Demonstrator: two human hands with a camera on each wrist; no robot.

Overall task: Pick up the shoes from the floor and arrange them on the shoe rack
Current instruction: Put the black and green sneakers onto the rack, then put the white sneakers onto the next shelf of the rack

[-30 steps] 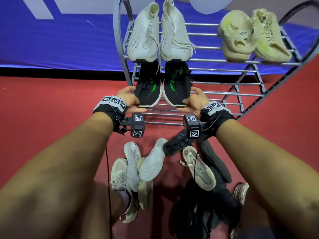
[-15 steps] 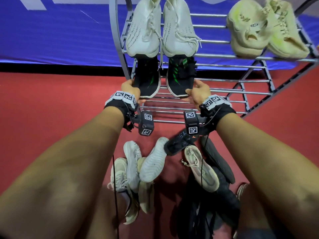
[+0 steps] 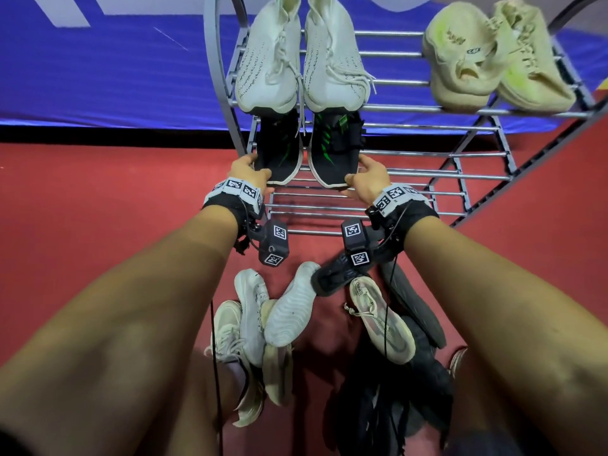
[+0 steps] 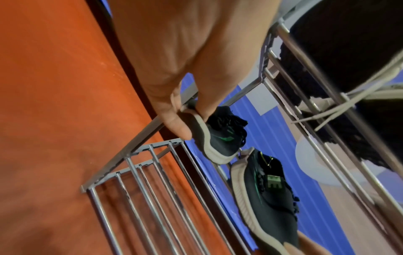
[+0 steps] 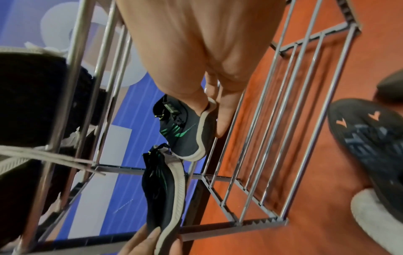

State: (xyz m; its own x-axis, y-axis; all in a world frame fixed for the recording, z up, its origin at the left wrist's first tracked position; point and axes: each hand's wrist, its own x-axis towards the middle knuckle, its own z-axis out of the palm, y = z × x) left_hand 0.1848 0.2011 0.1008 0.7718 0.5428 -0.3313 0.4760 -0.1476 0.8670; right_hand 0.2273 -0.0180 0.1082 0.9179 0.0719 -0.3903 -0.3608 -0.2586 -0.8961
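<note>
Black shoes: pair, left shoe [image 3: 279,153] and right shoe [image 3: 335,156], dark knit uppers, green streaks, off-white soles; side by side on middle tier of shoe rack [image 3: 427,174], toes toward camera
Left hand [image 3: 248,172]: pinching toe of left shoe, thumb and fingers on sole edge
Right hand [image 3: 368,177]: pinching toe of right shoe likewise
Top tier: white knit pair [image 3: 302,60], pale yellow pair [image 3: 493,60]
Floor: loose shoe pile [image 3: 329,324] on red carpet
Writing: green tongue tag, unreadable
</note>
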